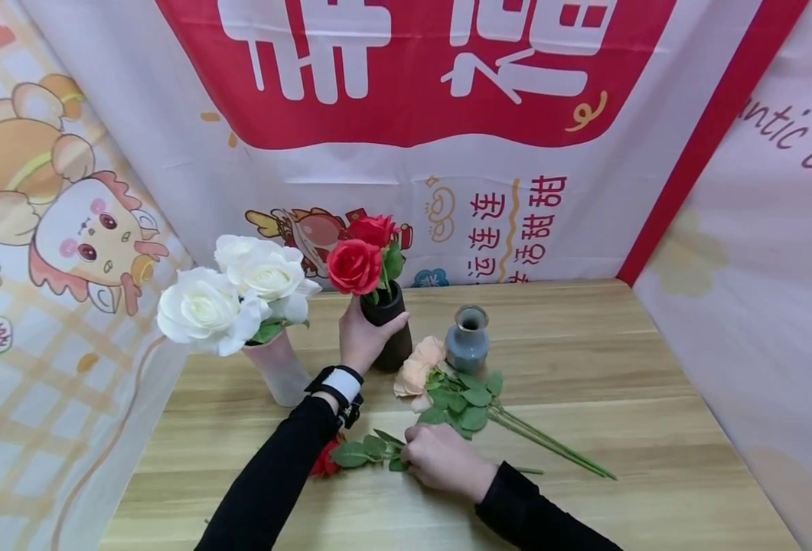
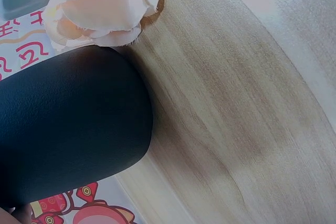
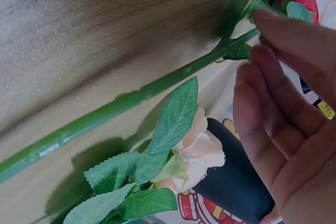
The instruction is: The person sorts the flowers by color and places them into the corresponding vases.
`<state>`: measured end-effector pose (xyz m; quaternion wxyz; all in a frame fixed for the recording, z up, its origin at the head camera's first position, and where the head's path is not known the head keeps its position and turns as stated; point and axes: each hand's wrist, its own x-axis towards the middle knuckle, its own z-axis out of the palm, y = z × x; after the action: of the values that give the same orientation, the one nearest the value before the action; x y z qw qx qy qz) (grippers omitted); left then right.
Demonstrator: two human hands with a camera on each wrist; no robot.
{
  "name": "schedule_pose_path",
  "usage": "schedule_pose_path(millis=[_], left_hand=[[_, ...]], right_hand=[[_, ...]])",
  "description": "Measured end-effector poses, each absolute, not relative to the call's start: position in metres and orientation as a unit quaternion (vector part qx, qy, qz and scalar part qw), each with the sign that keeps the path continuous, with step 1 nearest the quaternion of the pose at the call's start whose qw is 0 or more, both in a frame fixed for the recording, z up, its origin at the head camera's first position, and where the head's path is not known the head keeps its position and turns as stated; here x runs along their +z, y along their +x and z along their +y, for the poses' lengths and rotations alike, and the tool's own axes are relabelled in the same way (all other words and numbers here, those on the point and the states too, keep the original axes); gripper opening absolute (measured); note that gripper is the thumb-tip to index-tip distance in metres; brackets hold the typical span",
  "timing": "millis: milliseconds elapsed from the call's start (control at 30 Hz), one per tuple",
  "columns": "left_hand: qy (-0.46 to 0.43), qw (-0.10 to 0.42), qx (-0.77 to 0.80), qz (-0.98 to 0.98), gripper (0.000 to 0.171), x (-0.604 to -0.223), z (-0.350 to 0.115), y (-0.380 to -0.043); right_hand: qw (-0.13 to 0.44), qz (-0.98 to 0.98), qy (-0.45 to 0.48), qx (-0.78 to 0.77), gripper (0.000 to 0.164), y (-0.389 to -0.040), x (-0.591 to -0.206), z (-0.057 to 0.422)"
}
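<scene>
My left hand (image 1: pixel 364 337) grips a black vase (image 1: pixel 396 348) by its side, fingers round the back and thumb across the front. Red roses (image 1: pixel 354 266) with green leaves stand in it. In the left wrist view the black vase (image 2: pixel 79 124) fills much of the left side. Lower down, my right hand (image 1: pixel 447 463) pinches the green stem of another red rose (image 1: pixel 324 461) lying on the table, its bloom pointing left. The right wrist view has the thumb and forefinger at the leafy part of the stem (image 3: pixel 173 80), with the other fingers loosely bent.
Left of the black vase, white roses (image 1: pixel 202 306) fill a pink-and-white vase (image 1: pixel 278 371). A small blue-grey vase (image 1: pixel 467 344) stands to the right. Peach roses (image 1: pixel 415 371) lie in front of it, stems pointing right on the wooden table (image 1: pixel 653 428). Printed cloth (image 1: pixel 406 164) backs the table.
</scene>
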<state>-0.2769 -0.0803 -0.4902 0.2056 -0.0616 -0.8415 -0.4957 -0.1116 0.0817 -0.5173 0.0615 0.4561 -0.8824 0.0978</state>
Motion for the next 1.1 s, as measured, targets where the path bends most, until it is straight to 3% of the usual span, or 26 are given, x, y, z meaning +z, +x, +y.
schedule_pose_path(millis=[567, 833, 1100], left_hand=[[-0.062, 0.209, -0.496, -0.841, 0.083, -0.490, -0.080, -0.274], [-0.062, 0.206, -0.497, -0.841, 0.083, -0.489, -0.079, -0.275], [-0.067, 0.211, -0.500, -0.837, 0.080, -0.492, -0.080, -0.277]], right_hand=[[0.079, -0.913, 0.396, 0.054, 0.027, -0.111, -0.529, 0.078], [0.105, -0.919, 0.378, 0.041, 0.022, -0.111, -0.531, 0.080], [0.090, -0.924, 0.369, 0.053, 0.025, -0.110, -0.527, 0.081]])
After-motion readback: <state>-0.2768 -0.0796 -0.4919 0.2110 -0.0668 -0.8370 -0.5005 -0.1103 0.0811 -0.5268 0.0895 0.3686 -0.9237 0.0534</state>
